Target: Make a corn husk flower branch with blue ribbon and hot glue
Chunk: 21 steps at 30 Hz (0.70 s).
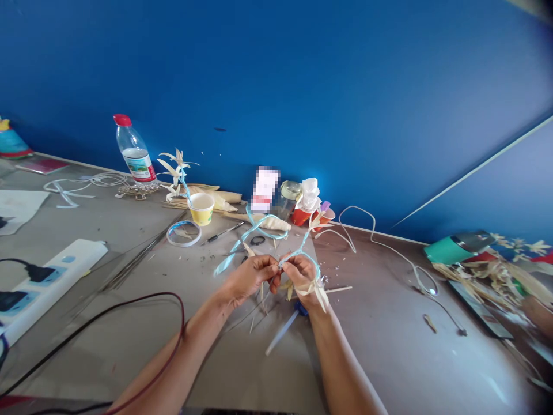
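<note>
Between my fingertips is a thin stem partly wrapped in light blue ribbon (306, 237), with pale husk petals (317, 221) at its upper end. My left hand (254, 275) pinches the stem's lower part, and my right hand (303, 276) pinches it right beside. A loose length of blue ribbon (233, 253) trails over the table behind my left hand. Pale dried husk strips (317, 292) lie across my right wrist. Under the hands are thin wires and husk scraps, along with a translucent stick (280, 335) that has a dark blue part at its upper end.
A yellow paper cup (201, 210) holds a finished-looking husk flower (175, 173). Near it are a tape roll (184, 233), a pen (221, 233) and a water bottle (136, 155). A power strip (52, 282) lies left; a dark cable crosses my left forearm. Another person's hand (538, 314) is at far right.
</note>
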Tool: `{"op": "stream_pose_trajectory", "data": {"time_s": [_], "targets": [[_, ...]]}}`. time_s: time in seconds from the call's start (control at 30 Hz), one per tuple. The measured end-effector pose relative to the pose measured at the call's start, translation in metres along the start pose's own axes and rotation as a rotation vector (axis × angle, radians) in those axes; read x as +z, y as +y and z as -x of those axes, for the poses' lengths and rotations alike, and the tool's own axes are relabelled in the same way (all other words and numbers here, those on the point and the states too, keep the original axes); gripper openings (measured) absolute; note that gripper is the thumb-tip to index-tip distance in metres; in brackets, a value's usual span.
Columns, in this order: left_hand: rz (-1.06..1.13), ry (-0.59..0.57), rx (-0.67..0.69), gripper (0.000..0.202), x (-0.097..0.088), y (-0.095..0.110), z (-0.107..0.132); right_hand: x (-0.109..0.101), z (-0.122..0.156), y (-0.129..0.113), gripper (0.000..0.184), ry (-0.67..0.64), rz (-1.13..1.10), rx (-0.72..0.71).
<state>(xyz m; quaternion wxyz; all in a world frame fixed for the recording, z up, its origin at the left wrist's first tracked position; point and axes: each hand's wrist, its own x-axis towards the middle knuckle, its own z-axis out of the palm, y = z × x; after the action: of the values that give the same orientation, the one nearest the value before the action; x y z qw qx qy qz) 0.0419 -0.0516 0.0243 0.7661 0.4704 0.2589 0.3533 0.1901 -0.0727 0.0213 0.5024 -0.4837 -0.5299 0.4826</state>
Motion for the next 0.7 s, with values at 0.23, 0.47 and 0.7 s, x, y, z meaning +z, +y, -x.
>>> {"op": "stream_pose_trajectory", "data": {"time_s": [0.23, 0.47, 0.7], "targets": [[-0.094, 0.074, 0.044, 0.033, 0.009, 0.003, -0.002, -0.001, -0.004, 0.004, 0.013, 0.137, 0.235, -0.101], [-0.098, 0.182, 0.101, 0.028, 0.002, 0.000, -0.003, -0.002, -0.007, 0.011, 0.024, 0.112, 0.148, -0.071], [0.118, 0.221, 0.177, 0.024, -0.008, -0.002, -0.006, -0.001, -0.017, 0.021, 0.027, 0.292, -0.112, -0.054]]}}
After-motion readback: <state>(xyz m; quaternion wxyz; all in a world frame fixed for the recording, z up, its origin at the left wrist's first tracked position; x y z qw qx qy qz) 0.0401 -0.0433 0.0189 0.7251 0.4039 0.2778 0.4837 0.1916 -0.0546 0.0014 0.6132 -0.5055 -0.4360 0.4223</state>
